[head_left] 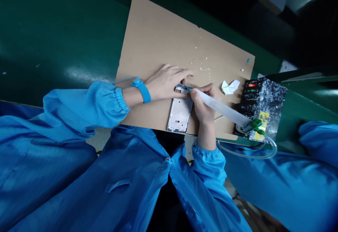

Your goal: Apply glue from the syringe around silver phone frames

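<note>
A phone frame [180,114], pale metal inside a dark rim, lies on a cardboard sheet [150,38]. My left hand [167,80] is closed around its upper left end, thumb along the inner face and fingers past the top edge. A blue wrist strap [144,92] circles that wrist. In my right hand [204,105] is a translucent glue syringe [224,108], held like a pen and tilted. Its blue tip points at the frame's upper right part; whether it touches is too small to tell. A green cap with a clear hose closes the syringe's back end.
A paint-spotted control box [266,101] with lit displays stands at the right. A crumpled white tissue [230,87], a small blue tip [248,61] and white glue specks lie on the cardboard. Another person's blue sleeve [319,140] shows at far right.
</note>
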`<state>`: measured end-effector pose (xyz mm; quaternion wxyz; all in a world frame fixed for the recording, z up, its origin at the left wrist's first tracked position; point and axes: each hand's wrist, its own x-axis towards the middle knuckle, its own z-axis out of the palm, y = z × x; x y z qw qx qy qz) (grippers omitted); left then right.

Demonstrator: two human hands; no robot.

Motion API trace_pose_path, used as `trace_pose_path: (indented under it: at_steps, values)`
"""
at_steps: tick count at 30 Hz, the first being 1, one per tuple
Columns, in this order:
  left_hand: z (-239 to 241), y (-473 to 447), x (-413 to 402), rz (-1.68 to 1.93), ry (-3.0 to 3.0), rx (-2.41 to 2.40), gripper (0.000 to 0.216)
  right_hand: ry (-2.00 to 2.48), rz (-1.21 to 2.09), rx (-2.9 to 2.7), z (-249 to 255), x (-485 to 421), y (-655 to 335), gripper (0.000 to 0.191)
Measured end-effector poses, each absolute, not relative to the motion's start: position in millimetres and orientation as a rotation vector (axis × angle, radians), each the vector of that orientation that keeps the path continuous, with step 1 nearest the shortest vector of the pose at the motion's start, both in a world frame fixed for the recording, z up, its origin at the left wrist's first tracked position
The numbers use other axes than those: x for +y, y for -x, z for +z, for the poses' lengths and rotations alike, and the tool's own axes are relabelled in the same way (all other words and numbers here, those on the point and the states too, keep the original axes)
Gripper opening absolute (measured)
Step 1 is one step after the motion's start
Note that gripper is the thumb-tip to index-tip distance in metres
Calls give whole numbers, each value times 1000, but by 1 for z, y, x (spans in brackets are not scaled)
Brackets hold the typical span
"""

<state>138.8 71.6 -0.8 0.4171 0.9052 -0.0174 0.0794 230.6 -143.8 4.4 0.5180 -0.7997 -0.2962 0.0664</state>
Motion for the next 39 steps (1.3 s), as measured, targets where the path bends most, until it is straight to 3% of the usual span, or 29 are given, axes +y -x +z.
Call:
trace_pose_path:
  at_steps: [7,39]
  values:
    - [0,-138,71,200,-2266,-41,60,1857,132,-742,3,-144,-231,43]
    - [-4,-140,72,226,-2254,-52,58,1919,139,-717,6,-145,-233,56]
